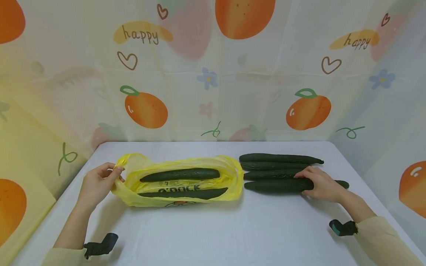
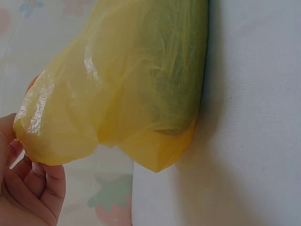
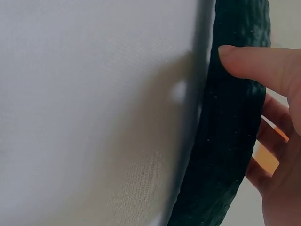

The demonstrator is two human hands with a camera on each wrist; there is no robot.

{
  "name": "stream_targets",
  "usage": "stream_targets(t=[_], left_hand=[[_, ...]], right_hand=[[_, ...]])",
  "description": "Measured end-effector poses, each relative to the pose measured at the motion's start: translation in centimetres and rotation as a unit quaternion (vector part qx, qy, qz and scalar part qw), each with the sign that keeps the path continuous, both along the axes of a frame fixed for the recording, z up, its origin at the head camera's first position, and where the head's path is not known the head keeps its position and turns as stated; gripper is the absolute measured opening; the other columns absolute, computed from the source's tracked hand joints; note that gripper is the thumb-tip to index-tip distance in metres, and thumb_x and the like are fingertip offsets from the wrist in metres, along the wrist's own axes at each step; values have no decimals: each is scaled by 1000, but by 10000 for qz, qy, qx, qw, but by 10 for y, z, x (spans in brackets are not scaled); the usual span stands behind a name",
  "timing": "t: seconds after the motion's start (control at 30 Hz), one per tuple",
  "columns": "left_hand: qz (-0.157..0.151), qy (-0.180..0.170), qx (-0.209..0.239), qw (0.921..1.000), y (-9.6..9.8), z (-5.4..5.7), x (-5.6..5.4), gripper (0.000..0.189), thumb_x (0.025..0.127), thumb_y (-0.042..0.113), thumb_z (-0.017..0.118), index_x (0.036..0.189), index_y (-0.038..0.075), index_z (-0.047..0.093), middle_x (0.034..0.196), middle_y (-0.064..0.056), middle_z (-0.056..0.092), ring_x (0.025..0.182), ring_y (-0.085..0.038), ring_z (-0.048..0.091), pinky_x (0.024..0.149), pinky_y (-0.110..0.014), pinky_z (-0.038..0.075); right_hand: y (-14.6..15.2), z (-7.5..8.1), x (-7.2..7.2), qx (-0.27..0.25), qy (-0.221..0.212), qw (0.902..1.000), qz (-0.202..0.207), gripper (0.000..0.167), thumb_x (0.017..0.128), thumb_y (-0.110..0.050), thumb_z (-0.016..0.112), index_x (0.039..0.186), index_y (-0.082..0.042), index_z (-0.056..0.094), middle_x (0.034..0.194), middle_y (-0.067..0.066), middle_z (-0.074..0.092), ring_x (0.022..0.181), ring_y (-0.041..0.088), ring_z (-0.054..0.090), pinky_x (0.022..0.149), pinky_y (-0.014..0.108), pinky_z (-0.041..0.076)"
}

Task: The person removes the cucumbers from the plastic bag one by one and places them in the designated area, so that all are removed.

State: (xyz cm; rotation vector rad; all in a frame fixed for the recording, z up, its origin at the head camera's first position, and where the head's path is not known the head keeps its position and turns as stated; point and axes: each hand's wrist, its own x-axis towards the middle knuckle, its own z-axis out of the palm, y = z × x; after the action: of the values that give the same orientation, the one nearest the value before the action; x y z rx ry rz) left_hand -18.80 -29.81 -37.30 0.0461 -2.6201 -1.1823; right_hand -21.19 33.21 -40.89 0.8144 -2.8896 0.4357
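A yellow plastic bag (image 1: 199, 162) lies on its side with its opening facing up, and two dark green cucumbers (image 1: 183, 174) show inside it. At its left end my left hand (image 1: 100, 183) pinches the bag's edge between thumb and fingers. Several more cucumbers (image 1: 276, 158) lie side by side to the right of the bag. My right hand (image 1: 321, 184) grips the nearest cucumber (image 1: 273, 186) of that group, thumb on its front side and fingers behind it. In the right wrist view, that cucumber (image 3: 225, 127) appears close to the white cloth.
A white-covered table (image 1: 213, 232) carries everything. Behind it and at both sides hangs a fabric backdrop (image 1: 233, 92) printed with oranges, hearts and flowers. Black wrist cameras (image 1: 101, 244) are strapped on both forearms.
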Motion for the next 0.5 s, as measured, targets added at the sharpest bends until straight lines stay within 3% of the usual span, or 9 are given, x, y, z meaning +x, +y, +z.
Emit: stream_targets(t=[0.23, 0.5], left_hand=[[20, -47, 9, 10000, 1, 2, 1, 35, 91, 36, 55, 96, 2, 62, 63, 10, 63, 53, -6, 53, 48, -20, 45], [-2, -26, 50, 10000, 0, 1, 2, 35, 91, 36, 56, 97, 2, 62, 63, 10, 63, 52, -7, 53, 47, -21, 45]], right_hand=[[1, 0, 2, 70, -258, 9996, -36, 44, 67, -12, 80, 106, -11, 63, 100, 2, 57, 94, 28, 54, 79, 49, 46], [0, -3, -4, 157, 215, 9996, 56, 46, 61, -11, 83, 102, -11, 62, 95, 1, 58, 90, 24, 54, 77, 46, 46]])
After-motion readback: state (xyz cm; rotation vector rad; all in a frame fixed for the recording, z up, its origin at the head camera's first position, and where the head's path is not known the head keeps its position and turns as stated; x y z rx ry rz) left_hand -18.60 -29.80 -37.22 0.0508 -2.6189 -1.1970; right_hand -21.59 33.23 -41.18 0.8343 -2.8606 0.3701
